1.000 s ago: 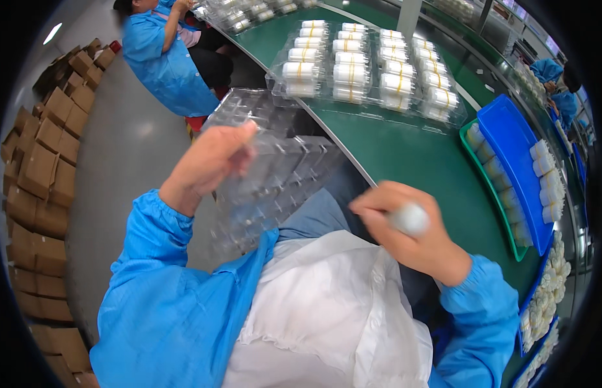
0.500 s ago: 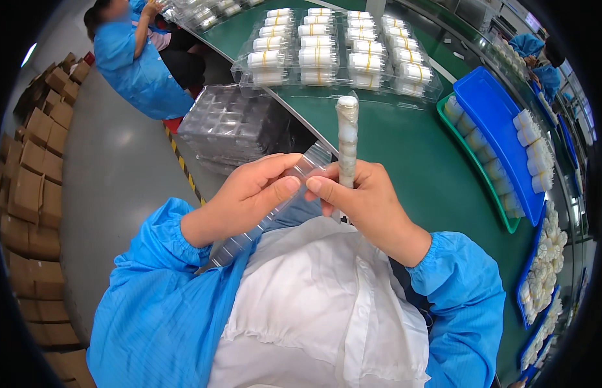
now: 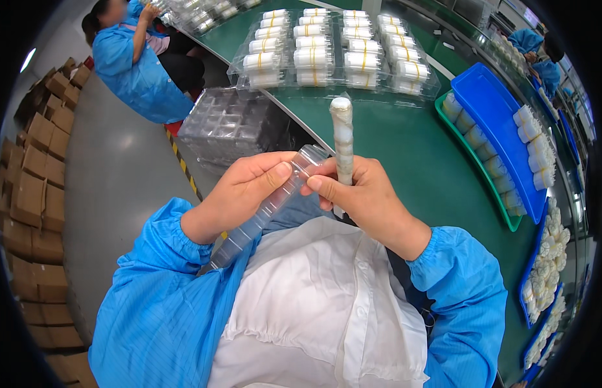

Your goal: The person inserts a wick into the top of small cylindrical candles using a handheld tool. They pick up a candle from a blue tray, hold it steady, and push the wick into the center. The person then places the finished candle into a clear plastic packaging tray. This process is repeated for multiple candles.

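Observation:
My left hand (image 3: 233,197) pinches a long clear ribbed plastic strip (image 3: 254,225) between thumb and fingers, close to its upper end. The strip slants down along my left wrist toward the sleeve. My right hand (image 3: 372,197) is closed around the lower part of a whitish segmented stick (image 3: 343,132), which looks like a column of stacked short pieces. It stands nearly upright, its top leaning slightly left. My right thumb and fingertips are at the strip's upper end, beside the stick. Part of the right fingers is hidden behind the stick and strip.
Clear trays (image 3: 343,79) of white rolls with yellow bands stand on the green table (image 3: 404,155). At right are a blue tray (image 3: 492,123) over a green tray (image 3: 472,161). Stacked clear trays (image 3: 226,123) sit left of the table; a co-worker (image 3: 129,71) sits beyond.
The clear strip has turned, showing more of its broad ribbed face. The stick's top has shifted a little left. Both hands keep their hold.

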